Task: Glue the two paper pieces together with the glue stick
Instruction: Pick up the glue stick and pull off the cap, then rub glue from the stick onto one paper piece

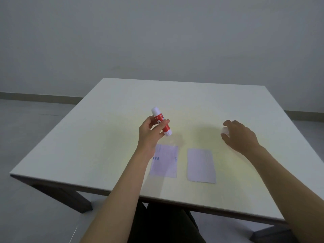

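Note:
My left hand (pixel 150 132) holds a red glue stick (pixel 161 124) with white ends, tilted, above the table. Two pale paper pieces lie flat side by side near the front edge: the left paper (pixel 165 161) with small blue marks, partly under my left wrist, and the plain right paper (pixel 201 166). My right hand (pixel 240 136) rests on the table to the right, fingers curled around a small white cap (pixel 225 130).
The white table (pixel 108 137) has dark legs and stands on a grey floor before a plain wall. My dark-clothed legs show under the front edge.

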The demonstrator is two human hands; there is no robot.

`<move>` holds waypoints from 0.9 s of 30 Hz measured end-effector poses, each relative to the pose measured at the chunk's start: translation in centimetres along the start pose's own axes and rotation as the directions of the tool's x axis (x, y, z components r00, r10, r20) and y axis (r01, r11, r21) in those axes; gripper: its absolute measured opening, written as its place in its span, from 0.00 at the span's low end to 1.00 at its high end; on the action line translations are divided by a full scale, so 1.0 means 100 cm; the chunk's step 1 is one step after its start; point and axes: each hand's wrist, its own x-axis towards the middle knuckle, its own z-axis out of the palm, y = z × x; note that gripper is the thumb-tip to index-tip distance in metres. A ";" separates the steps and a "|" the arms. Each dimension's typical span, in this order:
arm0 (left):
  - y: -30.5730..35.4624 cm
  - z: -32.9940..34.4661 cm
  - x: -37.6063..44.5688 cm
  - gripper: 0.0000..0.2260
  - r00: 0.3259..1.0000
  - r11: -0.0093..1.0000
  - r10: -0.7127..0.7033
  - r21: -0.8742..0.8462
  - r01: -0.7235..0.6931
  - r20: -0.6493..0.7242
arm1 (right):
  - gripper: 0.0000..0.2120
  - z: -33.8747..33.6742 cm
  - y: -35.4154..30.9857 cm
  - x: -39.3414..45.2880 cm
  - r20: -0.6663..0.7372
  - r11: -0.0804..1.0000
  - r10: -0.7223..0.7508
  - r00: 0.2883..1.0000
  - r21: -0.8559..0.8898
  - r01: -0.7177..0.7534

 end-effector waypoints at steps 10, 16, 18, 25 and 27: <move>0.005 0.011 -0.015 0.08 0.998 0.998 0.055 -0.010 -0.055 -0.033 | 0.27 -0.010 -0.106 -0.042 -0.132 0.816 -0.302 0.944 0.476 0.328; 0.009 0.009 -0.018 0.08 0.995 0.994 0.086 0.074 -0.082 -0.049 | 0.12 -0.004 -0.143 -0.044 -0.208 0.698 -0.192 0.959 0.658 0.283; 0.010 0.007 -0.019 0.06 0.996 0.996 0.073 0.054 -0.071 -0.041 | 0.10 -0.002 -0.144 -0.042 -0.187 0.668 -0.173 0.967 0.699 0.255; 0.010 -0.001 -0.020 0.07 0.991 0.999 0.052 0.003 -0.053 0.127 | 0.07 -0.007 -0.127 -0.036 0.080 0.475 -0.301 0.950 0.876 0.077; 0.010 -0.006 -0.018 0.07 0.977 0.999 0.046 -0.024 -0.042 0.207 | 0.07 -0.010 -0.121 -0.033 0.154 0.382 -0.385 0.910 0.924 0.006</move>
